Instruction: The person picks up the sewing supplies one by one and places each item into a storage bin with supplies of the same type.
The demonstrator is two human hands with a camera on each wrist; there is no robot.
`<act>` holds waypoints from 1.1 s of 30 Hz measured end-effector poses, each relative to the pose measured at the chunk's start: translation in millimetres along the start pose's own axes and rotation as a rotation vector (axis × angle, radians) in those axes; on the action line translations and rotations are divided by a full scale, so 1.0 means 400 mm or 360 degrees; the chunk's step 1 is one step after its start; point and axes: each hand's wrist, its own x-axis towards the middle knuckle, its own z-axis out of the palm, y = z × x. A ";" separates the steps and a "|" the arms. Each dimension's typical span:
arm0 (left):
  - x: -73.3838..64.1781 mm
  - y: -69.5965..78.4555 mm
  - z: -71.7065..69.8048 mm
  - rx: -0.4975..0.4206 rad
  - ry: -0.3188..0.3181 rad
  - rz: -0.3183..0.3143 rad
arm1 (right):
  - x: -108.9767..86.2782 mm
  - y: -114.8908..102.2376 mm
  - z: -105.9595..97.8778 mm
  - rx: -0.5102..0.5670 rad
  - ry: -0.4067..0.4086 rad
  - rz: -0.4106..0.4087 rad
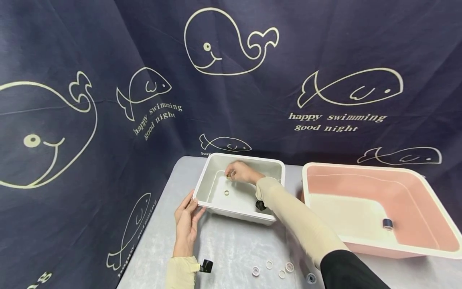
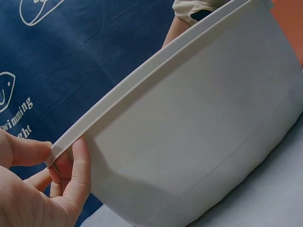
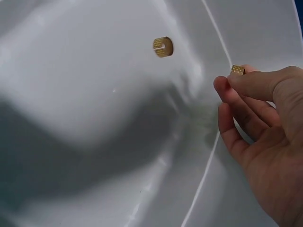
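Note:
My left hand (image 1: 185, 222) grips the near left corner of the white basin (image 1: 234, 218). In the left wrist view, its thumb lies over the rim and its fingers curl beneath. Inside the basin, at the far left, my right hand (image 1: 242, 172) pinches a small gold patterned tape roll (image 3: 237, 70) between thumb and fingertips. A second gold tape roll (image 3: 163, 47) lies on the basin floor, apart from the hand. Part of the pinched roll is hidden by the thumb.
To the right stands a pink basin (image 1: 408, 251) with a dark blue tape roll (image 1: 388, 224) inside. Several small rings and rolls, one a pale roll (image 1: 255, 271), lie on the grey table (image 1: 148, 249) in front. A dark blue curtain (image 1: 252, 112) hangs behind and at left.

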 end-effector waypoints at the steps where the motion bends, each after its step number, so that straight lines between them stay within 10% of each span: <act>1: 0.000 -0.002 -0.001 0.0005 -0.0006 0.0001 | 0.000 0.004 0.004 -0.0016 -0.0004 -0.0007; 33: 0.003 -0.008 -0.006 0.0000 -0.0015 0.0008 | 0.028 0.025 0.074 -0.0609 -0.0286 0.0086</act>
